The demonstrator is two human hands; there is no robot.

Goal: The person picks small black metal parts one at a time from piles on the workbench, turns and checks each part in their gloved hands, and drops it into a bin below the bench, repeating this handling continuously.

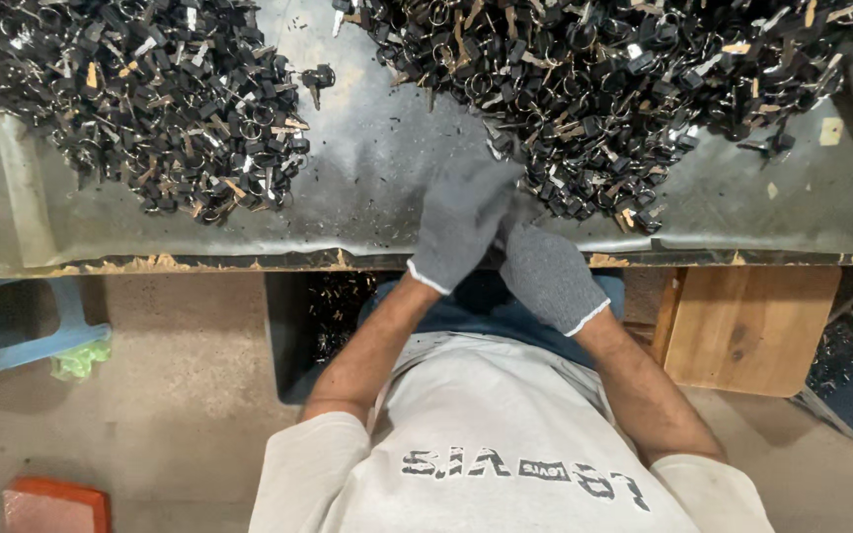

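Note:
Both my hands wear grey knit gloves and meet at the front edge of a worn metal-topped table. My left hand lies with its fingers stretched toward the near edge of a big heap of small black keys and key rings. Just behind and partly under it, touching it, my right hand is curled. Whatever sits between the two gloves is hidden. A second heap of the same black pieces fills the table's left side.
A single black key lies alone between the two heaps. Black shavings dust the tabletop. Below the table edge stand a wooden stool, a dark bin, a blue plastic stool and a red object.

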